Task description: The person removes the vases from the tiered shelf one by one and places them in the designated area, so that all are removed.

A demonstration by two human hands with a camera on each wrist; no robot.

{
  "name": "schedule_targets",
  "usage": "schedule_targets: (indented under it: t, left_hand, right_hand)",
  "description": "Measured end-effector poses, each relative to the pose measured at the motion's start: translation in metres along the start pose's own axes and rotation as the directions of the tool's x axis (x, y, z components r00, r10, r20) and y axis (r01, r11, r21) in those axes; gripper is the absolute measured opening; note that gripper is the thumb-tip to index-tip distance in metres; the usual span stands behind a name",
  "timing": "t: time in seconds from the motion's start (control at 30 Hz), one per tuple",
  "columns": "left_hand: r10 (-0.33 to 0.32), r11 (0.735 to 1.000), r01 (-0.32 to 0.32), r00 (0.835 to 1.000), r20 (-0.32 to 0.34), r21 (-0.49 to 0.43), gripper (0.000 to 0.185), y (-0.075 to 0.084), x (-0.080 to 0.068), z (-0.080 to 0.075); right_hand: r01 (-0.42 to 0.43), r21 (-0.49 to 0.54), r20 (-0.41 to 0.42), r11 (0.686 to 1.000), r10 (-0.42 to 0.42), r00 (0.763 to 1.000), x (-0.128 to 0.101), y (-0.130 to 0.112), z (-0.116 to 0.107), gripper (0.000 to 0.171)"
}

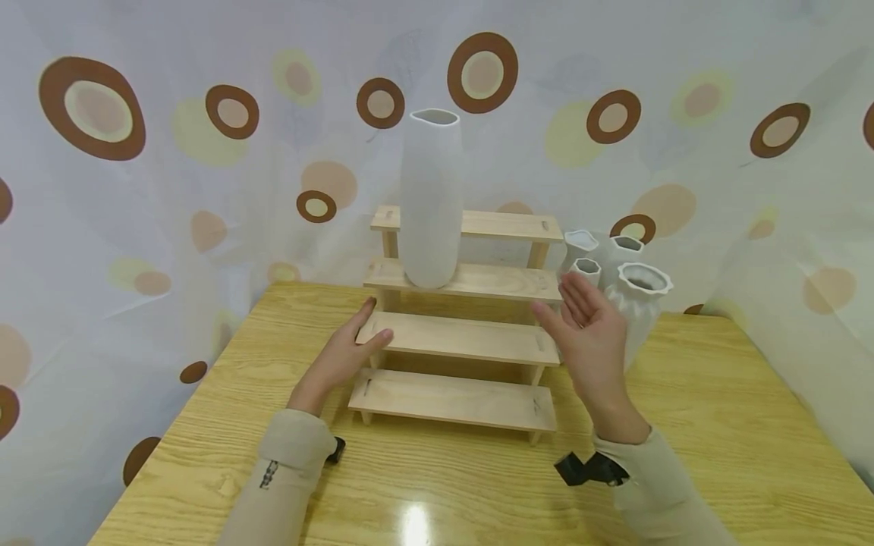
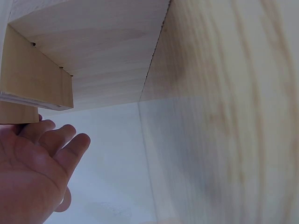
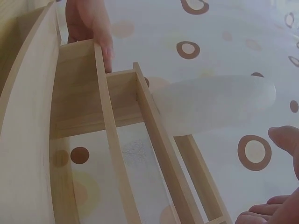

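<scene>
A light wooden four-tier stepped stand (image 1: 451,398) stands on the table. A tall white vase (image 1: 432,201) stands upright on its second tier from the top, left of the middle. My left hand (image 1: 341,356) is at the stand's left end, thumb lying over a middle board (image 1: 457,336) and loosely bent fingers beside the end. The left wrist view shows these fingers (image 2: 70,151) just below a wooden support (image 2: 35,70). My right hand (image 1: 592,341) is raised beside the stand's right side with its fingers extended, holding nothing, in front of several smaller white vases (image 1: 638,303).
The smaller vases cluster right of the stand, partly hidden by my right hand; one has a ruffled rim. A wood-grain table (image 1: 225,455) carries everything. Behind it hangs a white cloth (image 1: 259,45) with brown and yellow circles.
</scene>
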State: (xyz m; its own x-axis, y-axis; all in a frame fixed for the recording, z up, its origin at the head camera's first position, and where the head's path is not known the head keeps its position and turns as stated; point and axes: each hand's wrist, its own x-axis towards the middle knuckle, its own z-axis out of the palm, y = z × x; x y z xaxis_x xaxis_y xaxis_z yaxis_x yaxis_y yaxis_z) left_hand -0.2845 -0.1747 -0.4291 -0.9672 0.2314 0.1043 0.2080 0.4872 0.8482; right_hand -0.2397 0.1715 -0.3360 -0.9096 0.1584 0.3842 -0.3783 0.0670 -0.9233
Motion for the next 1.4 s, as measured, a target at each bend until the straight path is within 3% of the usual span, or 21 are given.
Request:
schedule_targets:
  t: [0.33, 0.8, 1.37, 1.4]
  left_hand:
    - [-0.009, 1.0, 0.009, 1.0, -0.003, -0.01, 0.087, 0.0, -0.001, 0.001]
    - [-0.009, 1.0, 0.009, 1.0, 0.009, -0.016, 0.079, -0.003, 0.002, -0.001]
    - [-0.002, 1.0, 0.002, 1.0, 0.001, -0.009, 0.083, -0.003, 0.0, 0.0]
    - [-0.008, 1.0, 0.008, 1.0, 0.006, -0.011, 0.082, 0.003, -0.002, -0.001]
  right_hand:
    - [0.043, -0.064, 0.052, 0.997, -0.039, 0.998, 0.005, 0.002, 0.006, 0.075]
    - [0.072, -0.036, 0.059, 0.997, -0.07, 0.996, 0.015, 0.005, 0.023, 0.077]
    - [0.097, -0.03, 0.074, 0.995, -0.095, 0.993, 0.027, 0.007, 0.04, 0.078]
    - [0.1, -0.031, 0.075, 0.995, -0.097, 0.992, 0.028, 0.007, 0.041, 0.078]
